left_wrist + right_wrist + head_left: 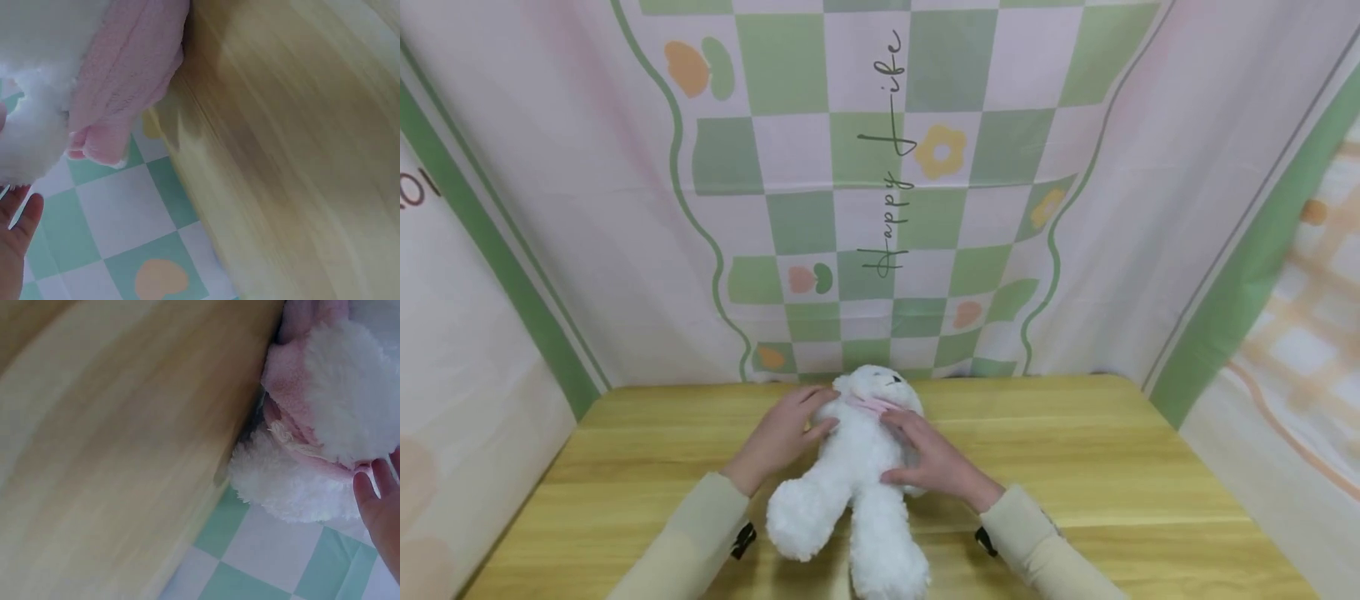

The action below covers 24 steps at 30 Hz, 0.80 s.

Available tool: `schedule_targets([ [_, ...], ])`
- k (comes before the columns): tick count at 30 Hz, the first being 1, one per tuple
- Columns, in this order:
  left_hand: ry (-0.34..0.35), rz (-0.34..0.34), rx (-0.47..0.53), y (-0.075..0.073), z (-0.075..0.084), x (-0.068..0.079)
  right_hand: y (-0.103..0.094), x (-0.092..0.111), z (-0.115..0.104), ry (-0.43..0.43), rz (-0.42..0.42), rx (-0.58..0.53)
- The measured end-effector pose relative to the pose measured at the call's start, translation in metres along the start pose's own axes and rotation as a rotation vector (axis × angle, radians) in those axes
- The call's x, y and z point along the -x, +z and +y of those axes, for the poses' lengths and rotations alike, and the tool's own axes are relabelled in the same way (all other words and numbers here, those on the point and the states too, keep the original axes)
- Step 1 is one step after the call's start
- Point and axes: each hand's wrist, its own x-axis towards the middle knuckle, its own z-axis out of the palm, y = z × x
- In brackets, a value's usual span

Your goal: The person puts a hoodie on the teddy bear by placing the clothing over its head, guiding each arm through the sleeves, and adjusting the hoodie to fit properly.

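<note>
A white plush toy (865, 467) faces up at the middle of the table, its head at the far edge and its two legs pointing toward me. Pink cloth shows at its neck, and more pink fabric (122, 75) hangs behind it in the left wrist view. My left hand (780, 437) holds the toy's left-side arm near the shoulder, thumb and fingers on either side. On the other side, my right hand (938, 458) holds the toy's arm and flank, its fingers by the neck and its thumb lower down. The toy partly hides the fingertips.
The wooden table (1060, 450) reaches out on both sides of the toy. A green-and-white checked cloth (865, 150) with lettering hangs behind the far edge. Printed cloth panels (1300, 333) stand at both sides. Dark bands (743, 542) show at the sleeve cuffs.
</note>
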Motion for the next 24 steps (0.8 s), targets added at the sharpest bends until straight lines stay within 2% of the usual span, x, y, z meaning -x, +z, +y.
schedule_targets([
  [3,-0.027,-0.014,0.019,-0.001,0.001,0.002,0.002,0.002,0.000,0.083,0.047,-0.049],
  [6,-0.050,-0.019,0.015,-0.002,0.000,0.006,0.002,0.003,0.001,0.271,0.080,-0.093],
  [9,-0.076,-0.020,0.023,-0.002,-0.001,0.010,0.001,0.003,0.005,0.452,0.059,-0.143],
  [11,-0.092,-0.025,0.030,-0.001,-0.002,0.012,-0.001,0.004,0.009,0.507,0.011,-0.168],
  [14,-0.116,-0.043,0.054,0.000,-0.002,0.016,-0.006,0.006,0.015,0.506,-0.073,-0.200],
  [16,-0.134,-0.057,0.059,0.002,-0.003,0.018,-0.008,0.007,0.018,0.480,-0.093,-0.204],
  [21,-0.156,-0.069,0.022,0.005,-0.003,0.022,-0.012,0.004,0.018,0.459,-0.012,-0.204],
  [24,-0.132,-0.074,-0.018,0.005,-0.003,0.024,-0.014,0.002,0.016,0.458,0.052,-0.193],
])
